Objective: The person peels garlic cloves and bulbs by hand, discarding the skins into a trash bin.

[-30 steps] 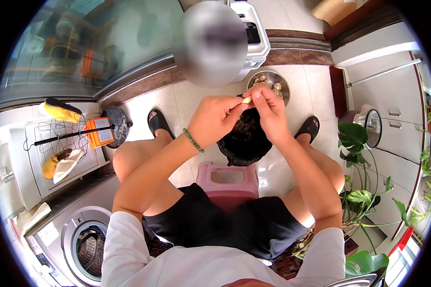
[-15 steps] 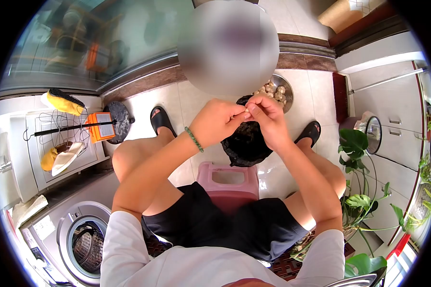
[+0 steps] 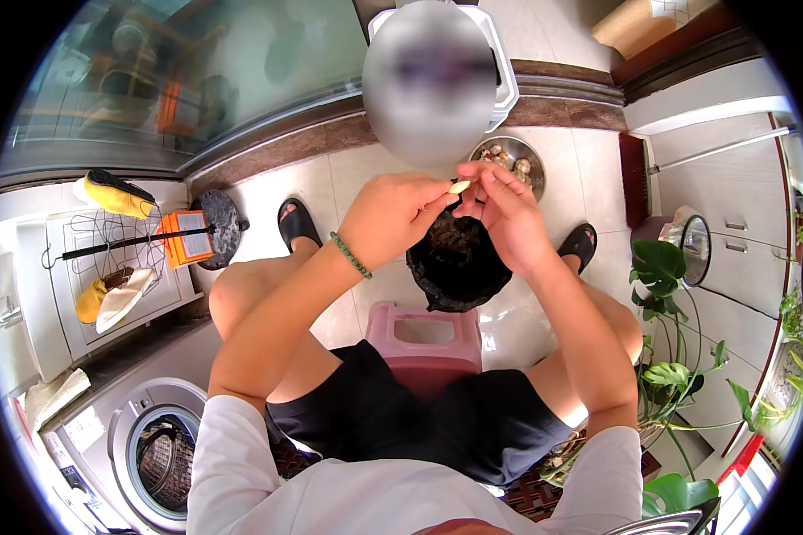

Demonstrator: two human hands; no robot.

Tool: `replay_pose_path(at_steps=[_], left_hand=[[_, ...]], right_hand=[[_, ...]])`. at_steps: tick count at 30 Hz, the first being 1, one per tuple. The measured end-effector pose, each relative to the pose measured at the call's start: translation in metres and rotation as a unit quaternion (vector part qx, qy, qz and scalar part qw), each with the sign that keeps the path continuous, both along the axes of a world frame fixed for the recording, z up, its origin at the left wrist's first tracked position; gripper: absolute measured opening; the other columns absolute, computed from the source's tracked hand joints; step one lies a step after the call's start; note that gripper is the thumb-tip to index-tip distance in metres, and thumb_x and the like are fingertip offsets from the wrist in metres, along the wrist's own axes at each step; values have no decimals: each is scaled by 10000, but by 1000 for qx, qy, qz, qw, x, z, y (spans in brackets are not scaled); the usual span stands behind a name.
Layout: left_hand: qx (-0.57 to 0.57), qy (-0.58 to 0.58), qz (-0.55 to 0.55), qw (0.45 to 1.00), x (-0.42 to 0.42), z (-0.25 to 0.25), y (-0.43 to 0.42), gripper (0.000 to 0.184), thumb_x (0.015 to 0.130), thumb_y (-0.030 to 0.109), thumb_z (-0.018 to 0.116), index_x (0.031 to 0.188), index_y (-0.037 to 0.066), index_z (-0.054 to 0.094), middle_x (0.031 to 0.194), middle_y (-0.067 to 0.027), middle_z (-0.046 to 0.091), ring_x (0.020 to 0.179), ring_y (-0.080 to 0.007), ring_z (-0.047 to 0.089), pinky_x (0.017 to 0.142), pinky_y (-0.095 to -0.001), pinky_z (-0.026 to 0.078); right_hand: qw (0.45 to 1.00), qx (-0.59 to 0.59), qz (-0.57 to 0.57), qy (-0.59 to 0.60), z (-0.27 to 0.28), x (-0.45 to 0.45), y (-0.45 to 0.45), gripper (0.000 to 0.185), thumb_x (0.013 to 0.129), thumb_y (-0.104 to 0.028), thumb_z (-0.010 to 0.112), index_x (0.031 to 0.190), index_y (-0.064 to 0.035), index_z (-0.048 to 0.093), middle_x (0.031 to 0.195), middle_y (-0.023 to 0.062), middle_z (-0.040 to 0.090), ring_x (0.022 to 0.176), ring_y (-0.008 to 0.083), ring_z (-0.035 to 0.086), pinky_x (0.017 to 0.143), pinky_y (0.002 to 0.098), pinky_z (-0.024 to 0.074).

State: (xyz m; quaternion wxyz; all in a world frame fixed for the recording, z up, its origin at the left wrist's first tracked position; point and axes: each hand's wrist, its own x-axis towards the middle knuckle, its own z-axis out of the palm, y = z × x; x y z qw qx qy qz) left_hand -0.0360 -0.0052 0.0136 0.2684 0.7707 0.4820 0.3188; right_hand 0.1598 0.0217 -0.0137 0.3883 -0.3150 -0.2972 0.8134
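Observation:
My left hand [image 3: 400,214], wearing a green bead bracelet, pinches a pale peeled garlic clove [image 3: 459,187] between thumb and fingertips. Close to the clove, on its right, is my right hand [image 3: 511,218], its fingers apart and no object visible in them. Below both hands stands a bin lined with a black bag [image 3: 459,290], with brownish scraps [image 3: 459,239] inside. Beyond my right hand, a steel bowl [image 3: 537,185] holds garlic bulbs [image 3: 523,166]; my fingers hide part of it.
A pink plastic stool [image 3: 393,343] stands between my knees. On the left are a washing machine [image 3: 120,437] and a wire rack with shoes [image 3: 120,196]. A potted plant [image 3: 665,370] and cabinets [image 3: 723,205] are on the right. A blurred patch covers the top middle.
My right fingers have parted from the clove and spread. The clove now shows clearly in my left fingertips. The blurred patch has become smaller, and a white frame shows around it.

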Motion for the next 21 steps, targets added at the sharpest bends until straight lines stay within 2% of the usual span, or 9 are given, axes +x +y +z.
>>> replay_pose_path(at_steps=[3, 5, 8, 12, 14, 19, 21], left_hand=[[45, 52, -3, 998, -3, -4, -3, 135, 884, 162, 653, 992, 83, 670, 699, -92, 561, 585, -289, 560, 507, -379, 430], [53, 78, -3, 996, -4, -1, -5, 137, 882, 176, 656, 993, 95, 669, 702, -85, 558, 589, -286, 569, 508, -382, 436], [66, 113, -6, 991, -5, -3, -7, 137, 878, 193, 661, 987, 111, 668, 703, -73, 554, 593, -282, 580, 509, -384, 447], [76, 141, -12, 987, -6, -5, -8, 130, 876, 200, 662, 982, 125, 665, 706, -61, 553, 591, -280, 583, 507, -379, 458], [83, 159, -12, 984, -5, -7, -9, 129, 878, 202, 654, 988, 134, 662, 707, -56, 549, 586, -269, 582, 504, -371, 462], [138, 231, -17, 963, -4, -9, -12, 162, 847, 170, 640, 1008, 162, 657, 710, -30, 532, 586, -215, 585, 497, -339, 472], [179, 267, -18, 947, -3, -5, -12, 223, 794, 133, 638, 1014, 157, 657, 710, -11, 520, 604, -175, 587, 499, -320, 473]], right_hand=[[999, 25, 30, 7, -3, 4, 0, 238, 977, -125, 534, 1171, -12, 611, 955, 28, 624, 864, 106, 602, 810, 298, 517], [995, 63, 28, -77, 2, 4, -2, 214, 957, -80, 547, 1140, 3, 620, 989, 37, 634, 885, 108, 604, 816, 279, 510], [987, 127, 40, -91, 1, 7, -3, 218, 928, -27, 564, 1135, 8, 621, 1005, 42, 638, 894, 112, 606, 829, 266, 502], [984, 146, 48, -91, -3, 8, -1, 240, 900, 19, 580, 1136, 2, 622, 1006, 43, 636, 900, 116, 610, 817, 259, 506], [952, 254, 44, -165, -7, 7, -3, 236, 883, 38, 599, 1113, -2, 637, 1009, 54, 639, 909, 125, 613, 782, 256, 514], [909, 340, 45, -238, -1, 4, -4, 207, 855, 57, 624, 1052, 5, 661, 999, 85, 645, 874, 155, 630, 741, 264, 521], [895, 364, 42, -255, 0, 6, -4, 199, 843, 59, 635, 1031, 3, 670, 983, 96, 650, 856, 172, 638, 734, 272, 522]])
